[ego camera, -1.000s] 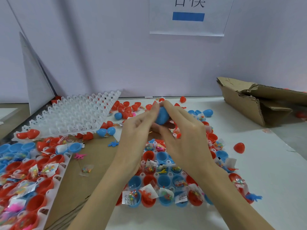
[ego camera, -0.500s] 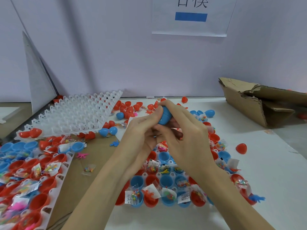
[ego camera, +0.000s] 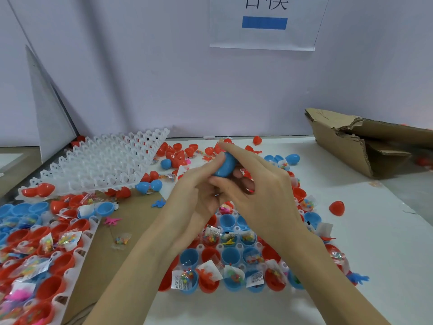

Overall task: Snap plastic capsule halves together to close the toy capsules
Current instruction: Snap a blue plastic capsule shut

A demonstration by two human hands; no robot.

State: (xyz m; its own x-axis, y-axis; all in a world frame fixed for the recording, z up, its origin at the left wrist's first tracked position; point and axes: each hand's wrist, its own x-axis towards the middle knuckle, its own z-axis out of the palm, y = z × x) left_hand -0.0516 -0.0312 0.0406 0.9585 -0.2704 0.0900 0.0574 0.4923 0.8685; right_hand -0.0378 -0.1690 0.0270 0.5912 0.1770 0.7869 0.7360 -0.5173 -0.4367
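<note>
We hold a blue capsule (ego camera: 225,165) up over the table between both hands. Our left hand (ego camera: 199,191) curls its fingers against the capsule's near side, and our right hand (ego camera: 260,191) wraps over the top with its forefinger laid along it. We cannot tell whether the halves have met fully, as our fingers hide the seam.

Below our wrists lies a white tray (ego camera: 234,229) whose cups hold red and blue capsule halves; many of them carry small clear packets of coloured toys, others sit bare. At our left a second tray (ego camera: 77,261) is filled the same way. Behind it an empty white tray (ego camera: 100,165) rests tilted, with loose red halves (ego camera: 180,153) beside it. A torn cardboard box (ego camera: 351,141) lies at the far right.
</note>
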